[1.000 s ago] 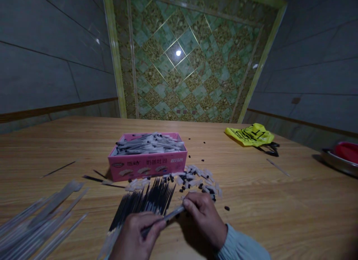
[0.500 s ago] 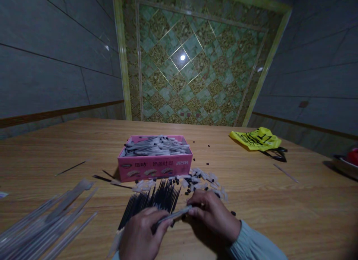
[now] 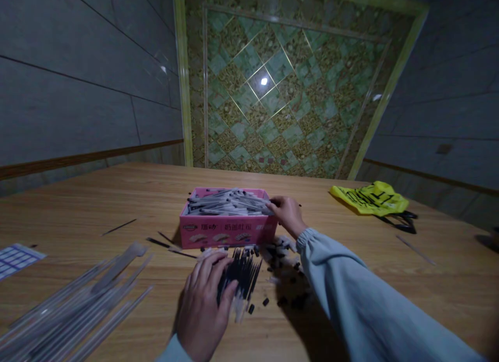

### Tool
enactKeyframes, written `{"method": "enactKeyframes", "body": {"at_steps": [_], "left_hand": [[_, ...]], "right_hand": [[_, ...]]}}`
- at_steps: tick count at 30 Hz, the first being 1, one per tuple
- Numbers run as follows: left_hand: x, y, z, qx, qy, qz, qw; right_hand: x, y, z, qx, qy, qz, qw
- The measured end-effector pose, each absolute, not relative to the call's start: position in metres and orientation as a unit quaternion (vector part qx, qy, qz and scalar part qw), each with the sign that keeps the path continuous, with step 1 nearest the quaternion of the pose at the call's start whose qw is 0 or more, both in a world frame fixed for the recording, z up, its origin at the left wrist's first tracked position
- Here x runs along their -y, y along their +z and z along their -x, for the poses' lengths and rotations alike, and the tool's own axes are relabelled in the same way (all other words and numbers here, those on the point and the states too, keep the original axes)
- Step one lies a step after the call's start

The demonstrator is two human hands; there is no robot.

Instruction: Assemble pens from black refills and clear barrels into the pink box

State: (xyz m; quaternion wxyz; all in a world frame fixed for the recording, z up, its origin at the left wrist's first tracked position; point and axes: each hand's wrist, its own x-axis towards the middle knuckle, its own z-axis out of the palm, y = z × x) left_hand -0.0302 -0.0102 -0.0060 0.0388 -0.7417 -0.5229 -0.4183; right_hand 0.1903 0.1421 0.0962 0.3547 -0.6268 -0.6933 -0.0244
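A pink cardboard box (image 3: 228,233) full of grey pens (image 3: 226,202) stands mid-table. My right hand (image 3: 286,213) is stretched out to the box's right end, its fingers curled at the pens there; what it holds, if anything, is hidden. My left hand (image 3: 203,303) lies flat with fingers spread on a fan of black pen refills (image 3: 241,271) in front of the box. Small clear caps and black bits (image 3: 283,247) are scattered beside the refills, partly under my right sleeve.
A pile of clear pen barrels (image 3: 74,307) lies at the near left. A printed sheet (image 3: 15,257) sits at the left edge. A yellow bag (image 3: 372,197) lies at the far right. Loose refills (image 3: 171,247) rest left of the box on the wooden table (image 3: 409,279).
Both hands were holding one pen together near the refills. Now the right hand has reached forward to the box, and the left hand has dropped flat onto the refills. The view shifted left.
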Motion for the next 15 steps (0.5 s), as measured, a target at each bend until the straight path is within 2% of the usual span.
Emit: {"method": "enactKeyframes", "body": {"at_steps": [8, 12, 15], "left_hand": [[0.011, 0.001, 0.031, 0.548, -0.38, 0.744, 0.03], [0.01, 0.011, 0.035, 0.616, -0.3, 0.725, 0.074], [0.006, 0.025, 0.045, 0.688, -0.205, 0.686, 0.118]], "right_hand": [[-0.129, 0.088, -0.174, 0.684, -0.059, 0.637, 0.349], [-0.093, 0.079, -0.171, 0.715, -0.046, 0.592, 0.369], [-0.054, 0.067, -0.168, 0.767, 0.037, 0.518, 0.376]]}}
